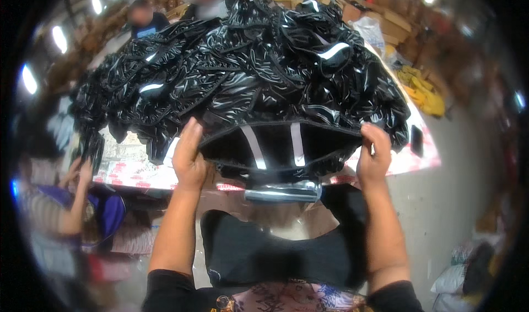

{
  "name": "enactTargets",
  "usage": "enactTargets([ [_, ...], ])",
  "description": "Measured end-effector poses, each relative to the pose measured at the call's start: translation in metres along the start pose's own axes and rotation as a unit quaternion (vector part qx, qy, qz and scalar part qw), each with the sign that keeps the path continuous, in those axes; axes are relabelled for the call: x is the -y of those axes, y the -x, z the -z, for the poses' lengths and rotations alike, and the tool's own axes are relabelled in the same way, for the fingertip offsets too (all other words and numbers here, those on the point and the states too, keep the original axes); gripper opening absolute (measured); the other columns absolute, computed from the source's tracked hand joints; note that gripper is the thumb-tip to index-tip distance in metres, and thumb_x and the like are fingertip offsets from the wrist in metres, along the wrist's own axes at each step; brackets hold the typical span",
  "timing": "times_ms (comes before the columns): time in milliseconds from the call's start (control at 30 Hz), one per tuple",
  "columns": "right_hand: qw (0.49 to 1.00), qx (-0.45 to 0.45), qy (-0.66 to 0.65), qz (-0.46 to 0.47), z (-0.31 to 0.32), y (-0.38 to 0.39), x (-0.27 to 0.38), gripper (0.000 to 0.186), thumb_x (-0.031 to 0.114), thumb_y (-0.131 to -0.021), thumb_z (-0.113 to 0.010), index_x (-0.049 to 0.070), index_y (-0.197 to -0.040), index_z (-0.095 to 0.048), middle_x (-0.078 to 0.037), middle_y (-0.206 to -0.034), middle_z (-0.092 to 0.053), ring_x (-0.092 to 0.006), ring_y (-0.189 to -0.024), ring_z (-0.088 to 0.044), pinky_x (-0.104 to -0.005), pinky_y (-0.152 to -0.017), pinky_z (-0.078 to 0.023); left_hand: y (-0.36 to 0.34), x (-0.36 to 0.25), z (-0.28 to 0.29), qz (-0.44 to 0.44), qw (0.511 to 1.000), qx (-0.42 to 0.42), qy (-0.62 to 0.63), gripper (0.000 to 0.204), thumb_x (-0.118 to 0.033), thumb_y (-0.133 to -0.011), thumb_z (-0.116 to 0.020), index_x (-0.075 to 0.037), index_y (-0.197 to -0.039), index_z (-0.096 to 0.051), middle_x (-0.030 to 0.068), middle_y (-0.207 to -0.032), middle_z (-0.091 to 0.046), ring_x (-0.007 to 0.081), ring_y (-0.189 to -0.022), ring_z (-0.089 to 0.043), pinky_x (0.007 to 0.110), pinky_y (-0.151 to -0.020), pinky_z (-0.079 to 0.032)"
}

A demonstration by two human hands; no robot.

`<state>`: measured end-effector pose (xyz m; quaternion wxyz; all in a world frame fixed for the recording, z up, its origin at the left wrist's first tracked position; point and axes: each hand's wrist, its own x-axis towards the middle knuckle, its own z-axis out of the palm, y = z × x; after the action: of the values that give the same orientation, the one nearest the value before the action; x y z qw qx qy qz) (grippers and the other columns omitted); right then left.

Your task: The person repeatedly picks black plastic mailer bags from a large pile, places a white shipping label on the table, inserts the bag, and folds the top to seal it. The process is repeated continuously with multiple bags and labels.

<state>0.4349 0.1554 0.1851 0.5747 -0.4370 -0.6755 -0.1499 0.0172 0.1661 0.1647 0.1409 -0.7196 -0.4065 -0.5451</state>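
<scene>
Between my left hand (187, 155) and my right hand (376, 152), both closed on its ends, a black item (330, 142) is stretched wide near the table's front edge, its long opening showing a dark interior with two pale vertical strips (252, 146). Below it hangs a glossy rolled part (281, 192); I cannot tell whether it is attached. Just beyond my hands lies a large heap of crinkled, shiny black items (237, 58), some with white curved marks.
Two people (142, 21) are behind the heap. Another person's hands (77, 174) are at the left, beside a purple item (110, 213). The pale table (124, 168) stands among cardboard boxes (380, 33), yellow sacks (419, 94) and white sacks (452, 279). Dark fabric (281, 262) is below my arms.
</scene>
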Motion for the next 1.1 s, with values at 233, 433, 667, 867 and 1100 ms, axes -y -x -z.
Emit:
enactTargets([
  [233, 0.972, 0.189, 0.08, -0.115, 0.014, 0.126, -0.027, 0.036, -0.01, -0.071, -0.063, 0.006, -0.103, -0.064, -0.012, -0.112, -0.068, -0.0361, -0.109, -0.062, -0.0455, -0.097, -0.047, 0.092, -0.011, 0.005, -0.051, 0.973, 0.227, -0.013, 0.049, 0.001, -0.069, -0.068, -0.011, -0.117, -0.07, 0.0178, -0.134, -0.061, 0.0386, -0.123, -0.059, 0.051, -0.101, -0.048],
  [433, 0.971, 0.189, 0.131, -0.069, 0.017, 0.08, 0.016, 0.047, 0.005, -0.07, -0.061, 0.003, -0.117, -0.063, -0.017, -0.122, -0.063, -0.0402, -0.121, -0.055, -0.0506, -0.104, -0.042, 0.094, -0.033, 0.003, -0.005, 0.947, 0.32, -0.026, 0.049, -0.001, -0.071, -0.07, -0.013, -0.119, -0.07, 0.0174, -0.139, -0.056, 0.0381, -0.132, -0.051, 0.053, -0.108, -0.041],
  [667, 0.914, 0.321, -0.175, 0.177, -0.054, -0.002, 0.086, 0.046, 0.006, -0.083, -0.063, 0.009, -0.129, -0.063, -0.015, -0.136, -0.059, -0.0346, -0.13, -0.052, -0.0486, -0.108, -0.041, 0.104, -0.02, -0.003, -0.016, 0.949, 0.313, -0.019, 0.054, -0.001, -0.069, -0.07, -0.014, -0.122, -0.068, 0.0187, -0.141, -0.055, 0.0396, -0.131, -0.051, 0.052, -0.109, -0.041],
  [867, 0.829, 0.532, -0.073, 0.156, -0.089, 0.064, 0.064, 0.052, 0.018, -0.094, -0.058, 0.015, -0.145, -0.051, -0.008, -0.153, -0.047, -0.0298, -0.144, -0.04, -0.0473, -0.118, -0.031, 0.098, -0.035, 0.006, 0.218, 0.961, 0.123, -0.117, 0.055, -0.001, -0.077, -0.065, -0.004, -0.132, -0.062, 0.0229, -0.131, -0.059, 0.0391, -0.118, -0.059, 0.046, -0.101, -0.047],
  [1100, 0.826, 0.534, -0.041, 0.176, -0.092, 0.063, 0.066, 0.048, 0.016, -0.09, -0.059, 0.013, -0.138, -0.057, -0.008, -0.142, -0.056, -0.0277, -0.136, -0.048, -0.0484, -0.115, -0.033, 0.035, -0.1, -0.044, 0.338, 0.92, 0.122, 0.156, 0.031, -0.011, -0.09, -0.062, 0.002, -0.119, -0.066, 0.0191, -0.116, -0.067, 0.0321, -0.106, -0.065, 0.039, -0.096, -0.049],
])
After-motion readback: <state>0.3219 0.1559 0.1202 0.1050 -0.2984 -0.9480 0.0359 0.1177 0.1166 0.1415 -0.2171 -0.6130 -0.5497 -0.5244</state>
